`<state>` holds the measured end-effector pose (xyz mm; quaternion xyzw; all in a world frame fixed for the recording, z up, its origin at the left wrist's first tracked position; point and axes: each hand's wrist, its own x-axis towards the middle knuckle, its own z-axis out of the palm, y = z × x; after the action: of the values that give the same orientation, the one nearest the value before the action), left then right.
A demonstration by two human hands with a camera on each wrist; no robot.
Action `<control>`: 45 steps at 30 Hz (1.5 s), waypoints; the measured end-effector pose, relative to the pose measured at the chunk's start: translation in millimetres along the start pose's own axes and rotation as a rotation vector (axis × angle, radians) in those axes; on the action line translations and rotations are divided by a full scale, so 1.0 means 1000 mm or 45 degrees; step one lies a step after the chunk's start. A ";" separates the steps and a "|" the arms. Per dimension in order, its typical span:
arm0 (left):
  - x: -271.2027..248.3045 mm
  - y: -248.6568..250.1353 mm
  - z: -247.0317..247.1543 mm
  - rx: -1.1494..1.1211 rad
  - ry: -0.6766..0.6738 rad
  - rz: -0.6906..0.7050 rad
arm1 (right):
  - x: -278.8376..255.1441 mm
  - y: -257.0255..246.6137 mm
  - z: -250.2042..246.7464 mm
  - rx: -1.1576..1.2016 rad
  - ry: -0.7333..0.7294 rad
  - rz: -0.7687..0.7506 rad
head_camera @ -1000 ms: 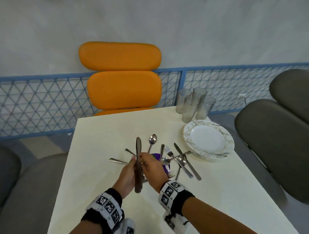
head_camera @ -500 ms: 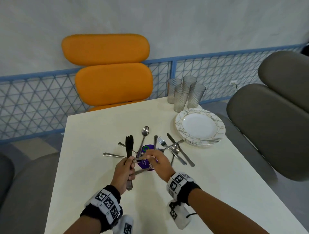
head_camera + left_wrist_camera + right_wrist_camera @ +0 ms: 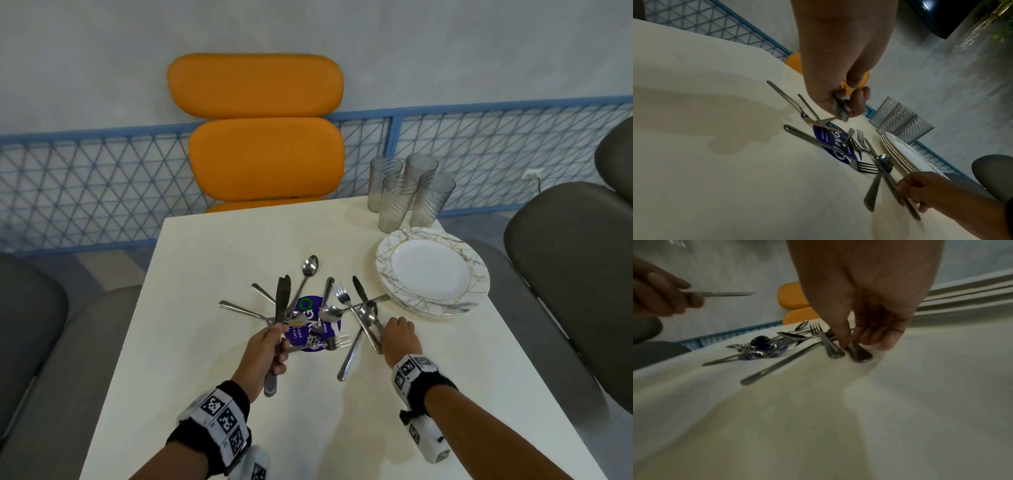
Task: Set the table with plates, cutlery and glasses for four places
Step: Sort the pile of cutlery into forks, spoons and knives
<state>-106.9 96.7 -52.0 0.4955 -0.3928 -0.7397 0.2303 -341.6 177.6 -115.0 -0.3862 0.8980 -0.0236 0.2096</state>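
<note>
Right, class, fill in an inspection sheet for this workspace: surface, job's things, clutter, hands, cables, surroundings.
Surface: white table, purple sticker under the cutlery.
Job's things: loose cutlery heaped mid-table; plates stacked; four glasses clustered at the far right corner.
Clutter: nothing seen.
Hands: left hand grips knives upright; right hand fingers on a knife handle lying on the table.
Cables: one by the wall socket.
Surroundings: orange chair, grey seats, blue mesh fence.
</note>
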 end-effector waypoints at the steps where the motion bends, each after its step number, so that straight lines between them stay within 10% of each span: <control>1: 0.000 -0.001 0.002 0.002 -0.004 -0.001 | 0.001 -0.003 0.002 -0.027 -0.024 -0.028; 20: 0.002 -0.010 0.025 0.050 0.009 0.021 | -0.027 -0.039 -0.026 0.869 -0.073 -0.125; 33: 0.018 -0.005 0.051 0.014 -0.107 -0.002 | -0.033 -0.051 -0.045 1.084 0.191 -0.213; 39: 0.023 0.002 0.067 -0.166 -0.137 -0.024 | -0.062 -0.069 -0.041 1.297 -0.103 -0.456; 45: 0.024 0.002 0.080 -0.217 -0.042 -0.037 | -0.066 -0.077 -0.019 1.146 0.059 -0.476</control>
<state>-190.1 106.8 -47.8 0.4674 -0.3249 -0.7819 0.2543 -256.0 167.5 -58.2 -0.4114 0.7182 -0.4554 0.3280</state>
